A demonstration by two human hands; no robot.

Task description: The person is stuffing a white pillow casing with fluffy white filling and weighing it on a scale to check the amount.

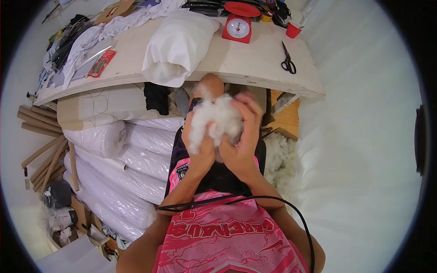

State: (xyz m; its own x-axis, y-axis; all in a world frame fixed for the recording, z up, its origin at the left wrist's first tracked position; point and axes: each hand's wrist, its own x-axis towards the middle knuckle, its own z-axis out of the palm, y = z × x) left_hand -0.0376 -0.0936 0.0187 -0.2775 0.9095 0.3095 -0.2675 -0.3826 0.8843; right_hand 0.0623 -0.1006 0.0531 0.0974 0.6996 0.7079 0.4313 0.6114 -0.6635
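Observation:
A loose clump of white fluffy stuffing [216,119] is held between both hands over my lap. My left hand [199,148] grips it from the left, its fingers mostly behind the fibre. On the other side my right hand [241,139] curls round the clump, thumb against its lower part. A white fabric cover [177,45], puffy and open at the near end, lies on the table [273,54] just ahead of me.
The table holds a red scale [236,28], black scissors [287,59], a red cup [293,29] and piled cloth [114,32]. Below are plastic-wrapped white rolls [123,177], cardboard tubes [41,119] and loose stuffing [280,159]. A pale wall [364,136] stands to my right.

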